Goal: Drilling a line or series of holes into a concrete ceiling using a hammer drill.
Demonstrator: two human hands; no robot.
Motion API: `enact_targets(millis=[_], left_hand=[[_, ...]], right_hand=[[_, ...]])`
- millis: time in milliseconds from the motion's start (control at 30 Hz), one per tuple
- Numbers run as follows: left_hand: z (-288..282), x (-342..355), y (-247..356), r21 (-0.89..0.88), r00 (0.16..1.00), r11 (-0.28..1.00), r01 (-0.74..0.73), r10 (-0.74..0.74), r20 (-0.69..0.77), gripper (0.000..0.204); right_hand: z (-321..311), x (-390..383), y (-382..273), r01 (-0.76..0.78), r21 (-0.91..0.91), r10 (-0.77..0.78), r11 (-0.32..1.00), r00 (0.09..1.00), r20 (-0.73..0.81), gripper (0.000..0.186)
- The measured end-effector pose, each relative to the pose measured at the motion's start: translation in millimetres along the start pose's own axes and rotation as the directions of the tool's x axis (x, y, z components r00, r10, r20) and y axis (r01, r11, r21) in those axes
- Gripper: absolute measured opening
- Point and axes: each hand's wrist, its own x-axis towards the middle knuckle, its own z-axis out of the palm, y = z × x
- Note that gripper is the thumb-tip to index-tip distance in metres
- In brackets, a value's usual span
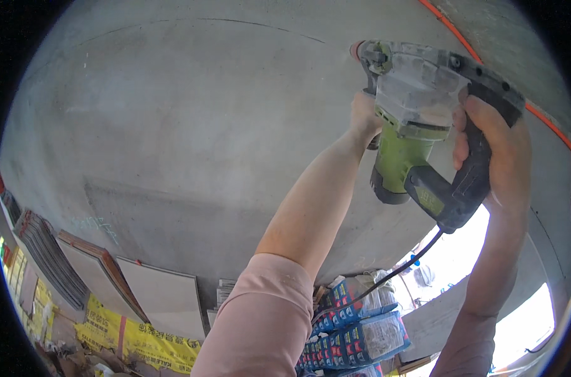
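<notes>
A dusty green and black rotary hammer drill (403, 154) is held up in front of the grey wall, at the upper right. My left hand (363, 118) is closed round its side handle near the front; the drill body hides most of those fingers. My right hand (500, 141) wraps the black rear handle. The drill's front end points left, and no bit can be made out; whether it touches the wall I cannot tell. A black power cord (395, 271) hangs from the handle's base toward the lower middle.
An orange conduit (454, 29) runs along the upper right. Large tiles (163, 292) and other stacked panels (49, 261) lean at the lower left, beside yellow plastic sheeting (150, 342). Blue packaged bags (354, 342) are piled below my arms. A bright opening (452, 257) lies at the right.
</notes>
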Motion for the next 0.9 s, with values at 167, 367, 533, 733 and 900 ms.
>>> enact_targets(millis=[167, 367, 533, 733, 900], left_hand=[[5.9, -1.6, 2.1, -0.004, 0.985, 0.992, -0.123, 0.122, -0.124, 0.043], [11.5, 26.1, -20.1, -0.266, 0.986, 0.949, -0.169, 0.166, -0.033, 0.036], [9.1, 26.6, -30.1, -0.276, 0.987, 0.950, -0.144, 0.157, 0.028, 0.037], [2.1, 30.0, -21.1, -0.203, 0.994, 0.974, -0.104, 0.108, 0.006, 0.045], [1.5, 24.7, -18.6, -0.110, 0.997, 0.992, -0.065, 0.060, -0.046, 0.043]], right_hand=[[4.1, 2.2, -3.9, 0.034, -0.040, -0.035, 0.999, 0.999, -0.018, 0.033], [3.1, 7.7, -7.5, 0.037, -0.073, -0.038, 0.997, 0.999, -0.006, 0.033], [2.6, 7.9, -6.5, 0.043, -0.092, -0.045, 0.995, 0.999, -0.020, 0.033], [3.8, 9.1, -1.5, 0.086, -0.073, -0.084, 0.994, 0.996, 0.027, 0.033], [3.6, 11.7, 1.1, 0.043, -0.033, -0.044, 0.999, 0.999, -0.005, 0.031]])
